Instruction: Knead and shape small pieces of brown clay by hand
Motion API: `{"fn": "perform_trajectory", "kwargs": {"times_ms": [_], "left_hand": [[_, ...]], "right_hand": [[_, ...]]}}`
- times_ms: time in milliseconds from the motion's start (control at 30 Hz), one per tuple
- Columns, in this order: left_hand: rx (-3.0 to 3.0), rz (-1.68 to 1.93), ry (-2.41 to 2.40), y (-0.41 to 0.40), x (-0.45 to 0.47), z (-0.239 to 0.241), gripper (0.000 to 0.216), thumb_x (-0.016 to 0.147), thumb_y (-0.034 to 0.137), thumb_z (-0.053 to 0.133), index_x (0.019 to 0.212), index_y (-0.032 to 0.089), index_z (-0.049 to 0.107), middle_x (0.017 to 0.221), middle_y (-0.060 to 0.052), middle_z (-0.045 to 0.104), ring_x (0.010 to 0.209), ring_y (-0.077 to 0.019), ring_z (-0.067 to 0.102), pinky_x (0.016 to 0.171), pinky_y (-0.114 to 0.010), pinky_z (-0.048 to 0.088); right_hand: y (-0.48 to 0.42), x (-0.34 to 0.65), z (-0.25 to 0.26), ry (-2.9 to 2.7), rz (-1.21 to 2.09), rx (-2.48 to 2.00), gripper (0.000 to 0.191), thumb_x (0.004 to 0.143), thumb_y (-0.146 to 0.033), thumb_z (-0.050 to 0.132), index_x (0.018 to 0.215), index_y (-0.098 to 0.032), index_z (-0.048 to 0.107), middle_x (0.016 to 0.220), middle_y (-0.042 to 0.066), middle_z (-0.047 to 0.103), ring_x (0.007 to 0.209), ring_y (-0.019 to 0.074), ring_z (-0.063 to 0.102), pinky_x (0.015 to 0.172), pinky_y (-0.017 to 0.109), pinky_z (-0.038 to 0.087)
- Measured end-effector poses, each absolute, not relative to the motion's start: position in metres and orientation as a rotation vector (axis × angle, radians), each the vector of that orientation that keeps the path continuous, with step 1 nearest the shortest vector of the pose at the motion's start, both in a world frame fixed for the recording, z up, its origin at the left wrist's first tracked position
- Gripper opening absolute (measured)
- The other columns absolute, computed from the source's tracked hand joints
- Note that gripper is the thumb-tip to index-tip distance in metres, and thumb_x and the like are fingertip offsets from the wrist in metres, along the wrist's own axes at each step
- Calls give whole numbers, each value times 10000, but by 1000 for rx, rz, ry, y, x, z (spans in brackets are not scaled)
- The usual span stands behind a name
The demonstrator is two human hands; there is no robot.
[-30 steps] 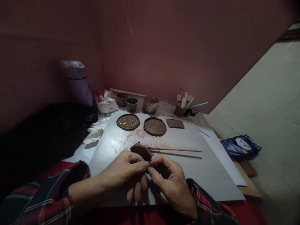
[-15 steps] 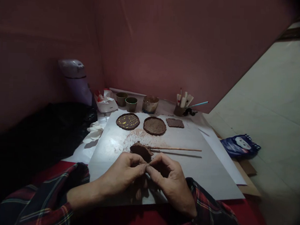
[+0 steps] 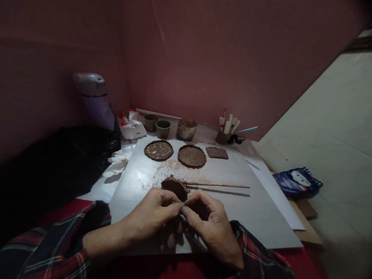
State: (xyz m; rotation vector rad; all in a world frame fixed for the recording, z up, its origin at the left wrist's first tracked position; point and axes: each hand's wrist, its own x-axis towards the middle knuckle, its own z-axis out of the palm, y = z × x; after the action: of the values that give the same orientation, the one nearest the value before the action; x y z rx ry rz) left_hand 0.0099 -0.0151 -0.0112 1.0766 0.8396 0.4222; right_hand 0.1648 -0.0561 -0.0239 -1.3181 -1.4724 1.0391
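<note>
My left hand (image 3: 154, 215) and my right hand (image 3: 209, 223) meet fingertip to fingertip over the near edge of a grey sheet (image 3: 257, 207). Both pinch a small piece of brown clay between thumbs and forefingers; most of it is hidden. Just beyond the fingers lies a brown clay lump (image 3: 175, 186) with a thin wooden stick (image 3: 217, 185) pointing right from it. Farther back rest a round clay disc with yellow dots (image 3: 158, 150), a plain round clay disc (image 3: 192, 156) and a small clay rectangle (image 3: 217, 152).
Along the pink wall stand two small cups (image 3: 157, 126), a smeared bowl (image 3: 186, 129) and a holder of tools (image 3: 225, 130). A white jug (image 3: 94, 99) and black plastic (image 3: 66, 159) fill the left. A blue packet (image 3: 297, 181) lies on the floor at right.
My left hand's lower fingers have curled in closer under the pinch. Both hands stay in the same place and nothing else has moved.
</note>
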Motion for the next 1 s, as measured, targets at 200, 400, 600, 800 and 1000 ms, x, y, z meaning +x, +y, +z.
{"fn": "perform_trajectory", "kwargs": {"times_ms": [200, 400, 600, 800, 1000], "left_hand": [[1124, 438, 826, -13, 10, -12, 228, 814, 302, 556, 675, 123, 571, 498, 5, 598, 368, -83, 528, 364, -170, 388], [1128, 406, 823, -14, 10, -12, 233, 825, 321, 527, 697, 129, 564, 518, -7, 609, 367, -96, 540, 350, -173, 382], [1157, 433, 852, -15, 10, -7, 252, 835, 343, 529, 707, 128, 561, 537, -8, 607, 375, -95, 539, 360, -173, 381], [1332, 660, 972, -14, 5, 0, 192, 841, 296, 503, 828, 128, 595, 535, 26, 552, 397, -71, 454, 393, -170, 337], [1457, 632, 968, -15, 4, -2, 338, 887, 373, 429, 614, 175, 415, 501, 60, 386, 455, -75, 357, 423, -187, 276]], "right_hand": [[-58, 164, -23, -1457, 1085, -1333, 217, 826, -350, 608, 721, -174, 538, 649, -20, 551, 618, 122, 537, 567, 227, 424], [-57, 165, -23, -1483, 1067, -1323, 169, 848, -297, 568, 734, -175, 548, 659, -22, 563, 625, 115, 532, 584, 223, 423], [-57, 165, -23, -1442, 1006, -1312, 150, 876, -284, 520, 793, -174, 579, 678, -20, 566, 628, 108, 529, 585, 212, 428], [-59, 165, -27, -1324, 1070, -1341, 286, 945, -404, 390, 818, -190, 532, 597, -45, 490, 482, 84, 465, 464, 195, 383], [-58, 165, -28, -1353, 943, -1397, 382, 924, -466, 425, 650, -198, 418, 571, -52, 393, 491, 80, 377, 436, 185, 331]]}}
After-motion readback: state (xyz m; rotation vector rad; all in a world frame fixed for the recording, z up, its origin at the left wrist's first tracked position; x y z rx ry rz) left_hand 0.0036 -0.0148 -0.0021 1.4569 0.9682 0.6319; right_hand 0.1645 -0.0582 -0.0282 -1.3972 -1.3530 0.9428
